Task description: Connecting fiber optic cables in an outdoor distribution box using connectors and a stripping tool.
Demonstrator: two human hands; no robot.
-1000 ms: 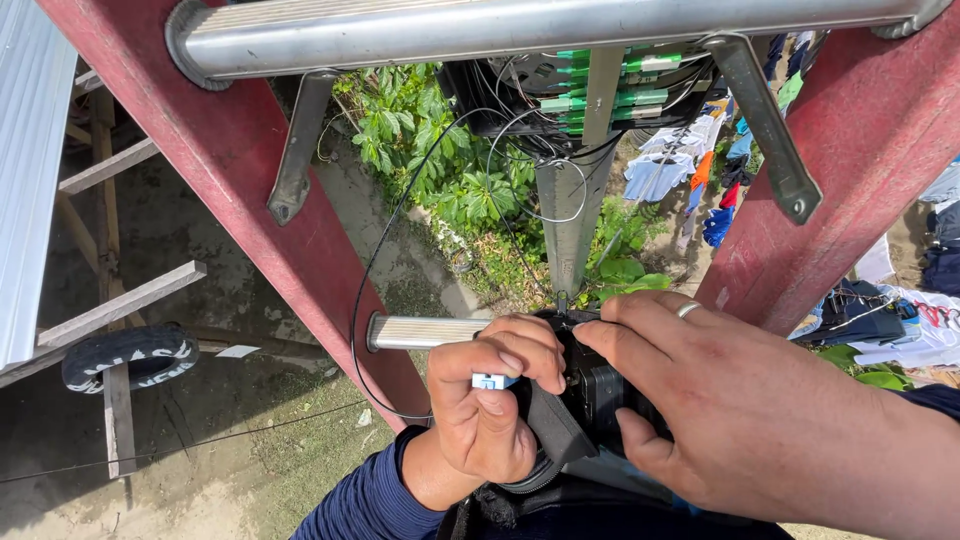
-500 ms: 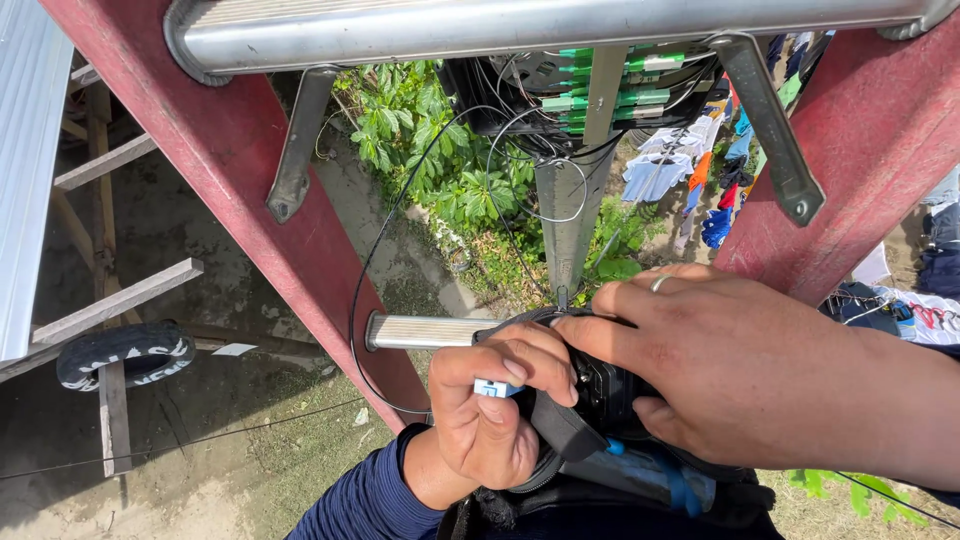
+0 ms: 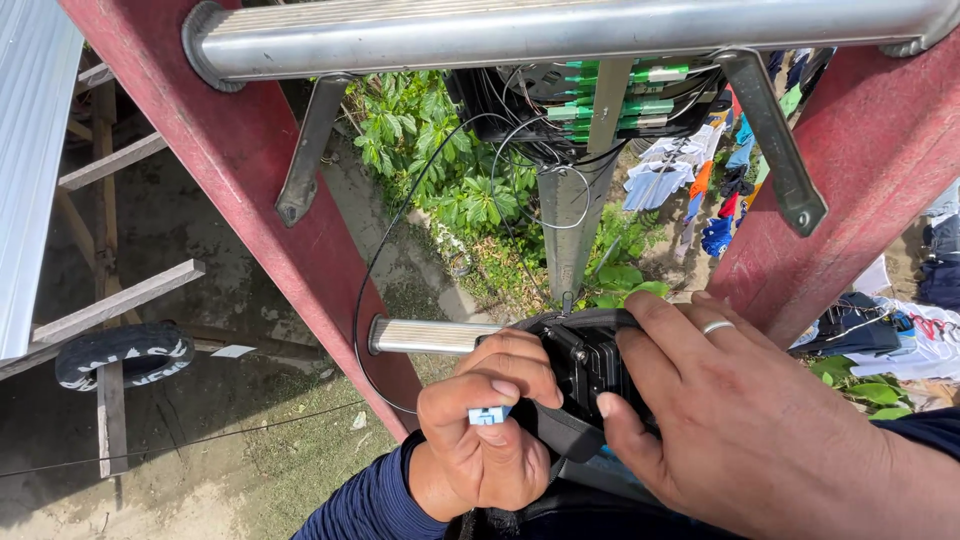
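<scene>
We look down through a red ladder (image 3: 250, 220), and we place everything by its lower rung (image 3: 430, 336), the short ribbed metal bar. Our left hand (image 3: 485, 440) is just below that rung, curled into a loose fist, pinching a small blue-and-white connector (image 3: 488, 414) between thumb and forefinger. What the connector joins to is hidden inside the fist. Our right hand (image 3: 740, 420), wearing a ring, lies to the right of the rung, fingers spread over a black device (image 3: 585, 355) that covers the rung's right end. The fingers press its side and top, but we cannot tell whether they grip it or only rest on it; most of the device is covered by both hands, so its shape stays unclear. The two hands sit close, nearly touching across the device. A black strap (image 3: 560, 430) runs down from it between the hands and is cut off by the bottom edge.

A thin black cable (image 3: 375, 270) loops from left of the rung up to a box (image 3: 590, 100) with green plugs, well above the rung and partly hidden behind the top rung (image 3: 560, 30). Far below, left of the rung, lies a tyre (image 3: 125, 352); on the right, laundry (image 3: 700, 190) hangs, too small to make out.
</scene>
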